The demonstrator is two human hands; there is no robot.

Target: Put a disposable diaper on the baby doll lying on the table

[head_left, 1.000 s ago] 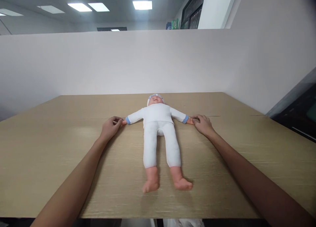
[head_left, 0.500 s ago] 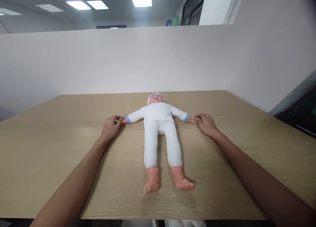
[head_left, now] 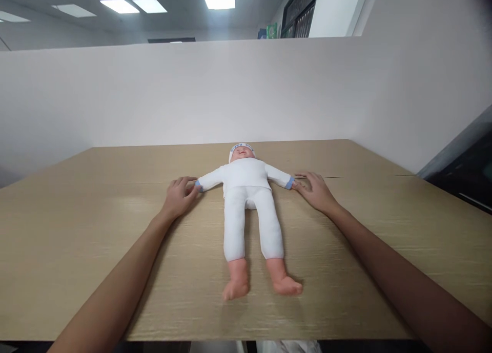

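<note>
Left of the middle of the worktop point(head_left: 77, 240), our left hand point(head_left: 180, 195) has its thumb at the blue cuff point(head_left: 199, 185) of the doll point(head_left: 246, 173), fingers curved beyond it; we cannot tell whether they grip. Midway between the side edges, the doll lies on its back in white clothes, arms spread, head towards the far edge, bare feet towards the near edge. Further right, our right hand point(head_left: 315, 191) sets its thumb beside the other blue cuff point(head_left: 289, 182), forefinger arched away; whether it clasps anything we cannot tell. By the worktop's right edge is a dark object point(head_left: 465, 171).
</note>
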